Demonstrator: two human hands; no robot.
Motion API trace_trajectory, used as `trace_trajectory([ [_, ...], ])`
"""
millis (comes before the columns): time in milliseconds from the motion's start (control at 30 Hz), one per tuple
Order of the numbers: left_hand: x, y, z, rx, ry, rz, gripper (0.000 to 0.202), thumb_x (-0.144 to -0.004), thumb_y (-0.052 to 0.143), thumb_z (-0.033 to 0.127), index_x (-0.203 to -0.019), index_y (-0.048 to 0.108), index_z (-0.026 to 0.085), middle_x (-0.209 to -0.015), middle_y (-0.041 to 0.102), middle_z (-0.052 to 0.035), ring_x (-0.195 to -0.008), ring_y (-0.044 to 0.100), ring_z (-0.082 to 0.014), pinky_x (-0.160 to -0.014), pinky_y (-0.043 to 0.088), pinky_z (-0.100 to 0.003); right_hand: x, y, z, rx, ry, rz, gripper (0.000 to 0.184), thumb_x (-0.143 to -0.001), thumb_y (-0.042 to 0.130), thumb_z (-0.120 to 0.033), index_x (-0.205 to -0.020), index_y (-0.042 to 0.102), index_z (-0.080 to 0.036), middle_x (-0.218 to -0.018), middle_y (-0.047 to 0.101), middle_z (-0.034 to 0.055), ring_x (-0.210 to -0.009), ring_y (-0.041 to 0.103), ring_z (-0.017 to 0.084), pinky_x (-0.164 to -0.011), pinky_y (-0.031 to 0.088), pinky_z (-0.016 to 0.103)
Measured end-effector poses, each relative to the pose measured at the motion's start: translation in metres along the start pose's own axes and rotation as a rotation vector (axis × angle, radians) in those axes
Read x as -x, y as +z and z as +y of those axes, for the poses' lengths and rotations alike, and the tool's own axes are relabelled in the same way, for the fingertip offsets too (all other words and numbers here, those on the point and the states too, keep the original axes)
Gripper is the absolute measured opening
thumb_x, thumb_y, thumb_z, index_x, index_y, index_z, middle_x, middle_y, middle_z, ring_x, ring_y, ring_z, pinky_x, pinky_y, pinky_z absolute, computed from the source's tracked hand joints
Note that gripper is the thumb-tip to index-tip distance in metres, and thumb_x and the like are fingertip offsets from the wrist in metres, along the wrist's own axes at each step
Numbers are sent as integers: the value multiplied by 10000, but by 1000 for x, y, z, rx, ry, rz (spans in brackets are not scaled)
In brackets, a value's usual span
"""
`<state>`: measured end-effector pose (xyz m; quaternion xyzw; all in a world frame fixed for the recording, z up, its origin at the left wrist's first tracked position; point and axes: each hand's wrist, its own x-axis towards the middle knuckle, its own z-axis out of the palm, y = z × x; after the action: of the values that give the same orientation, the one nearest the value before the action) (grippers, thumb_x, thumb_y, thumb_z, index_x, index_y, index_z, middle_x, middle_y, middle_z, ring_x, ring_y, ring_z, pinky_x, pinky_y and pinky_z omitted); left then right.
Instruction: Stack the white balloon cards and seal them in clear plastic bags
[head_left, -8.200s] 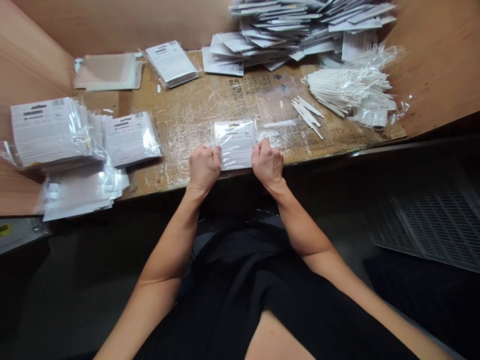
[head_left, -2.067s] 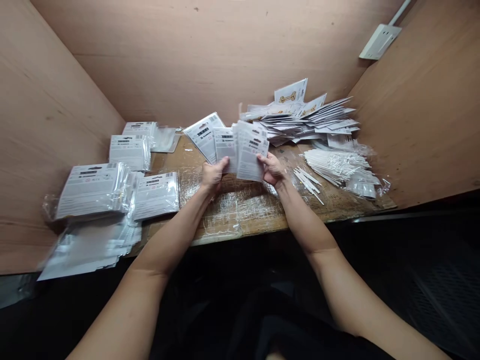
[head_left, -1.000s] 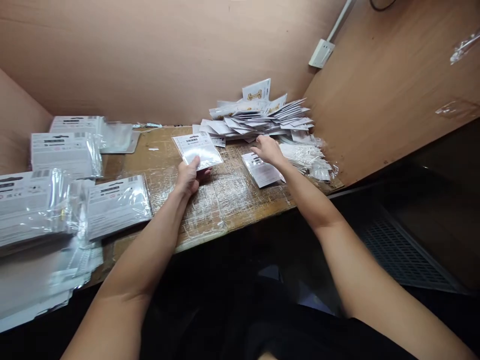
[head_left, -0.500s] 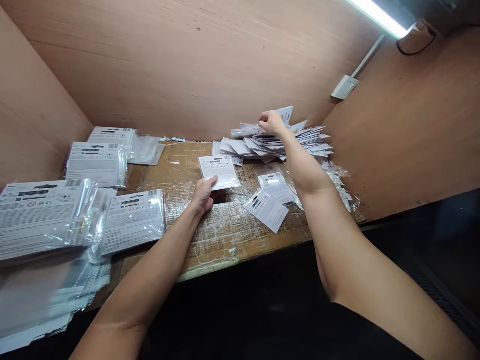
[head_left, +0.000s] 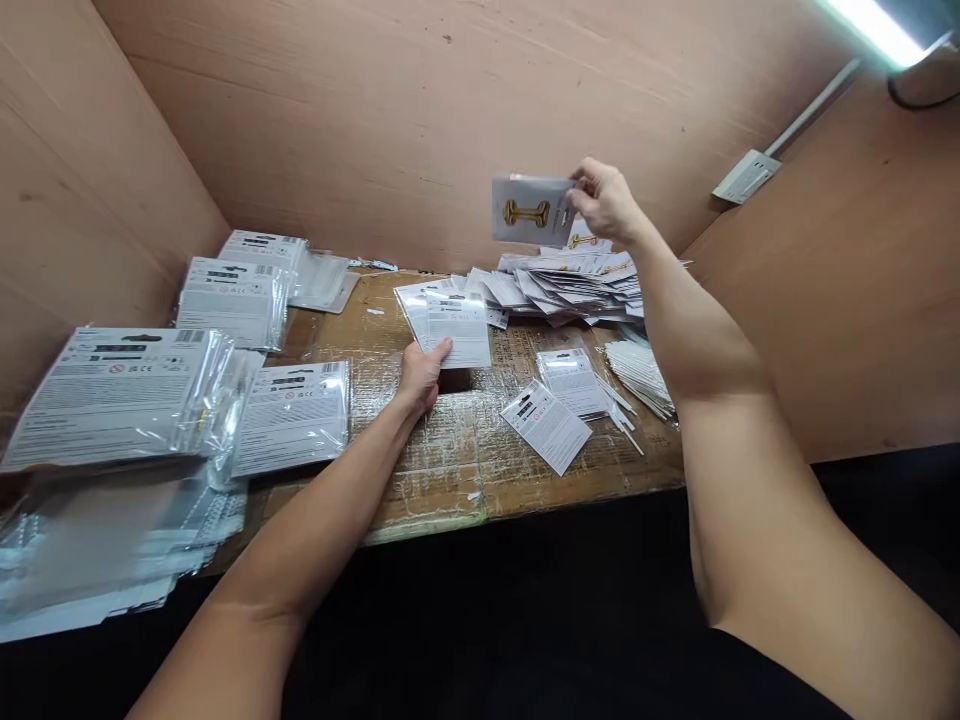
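Jutting L from R-hand fingers [head_left: 585, 203] is gold-print pkt [head_left: 528, 213].

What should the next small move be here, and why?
Probably lower the gold-pictured card in the right hand onto the fanned cards in the left hand: those are held out over the table, while the right hand is raised above the heap of cards.

You have open tabletop [head_left: 435, 465] on the near side of the fanned cards [head_left: 461, 335] in your left hand [head_left: 421, 375], and a bare strip [head_left: 360, 345] left of them before the bagged stacks [head_left: 292, 412]. Right of them, flat cards [head_left: 559, 411] and white sticks [head_left: 637, 372] obstruct you; behind-right, a heaped pile [head_left: 559, 292].
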<state>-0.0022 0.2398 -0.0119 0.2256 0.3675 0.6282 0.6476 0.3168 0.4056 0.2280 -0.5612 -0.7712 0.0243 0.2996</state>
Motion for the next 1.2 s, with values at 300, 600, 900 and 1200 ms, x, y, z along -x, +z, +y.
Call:
trace_trajectory([
  [300,-2,-3,10,-214,99,11,208,-890,829,339,-994,756,174,-972,828,-85,-897,797,-226,-797,659,-302,40,-6,-56,-692,252,-295,278,-798,974,-133,-994,777,-138,-833,730,31,-925,763,261,-775,696,422],
  [600,20,-6,0,-793,571,-258,534,-1042,553,676,-1014,781,194,-1107,840,-141,-1065,789,-320,-897,599,-381,78,90,-134,-640,709,-386,303,-867,874,-165,-733,602,-177,-563,559,-16,-484,564,107,-451,529,222],
  [900,5,-8,11,-708,629,-215,375,-903,739,532,-1008,775,174,-1020,842,-103,-1009,791,-305,-886,615,-368,142,112,-108,-1090,353,-163,665,-741,1005,-394,-1234,580,-256,-999,753,22,-918,716,187,-835,640,307],
  [1200,-6,-16,1,-888,450,-374,417,-738,754,281,-1144,698,202,-1036,832,-52,-940,766,-239,-890,581,-333,210,166,-76,-1008,299,-375,551,-677,858,-161,-1181,640,-207,-1014,736,-2,-938,668,171,-918,598,317],
])
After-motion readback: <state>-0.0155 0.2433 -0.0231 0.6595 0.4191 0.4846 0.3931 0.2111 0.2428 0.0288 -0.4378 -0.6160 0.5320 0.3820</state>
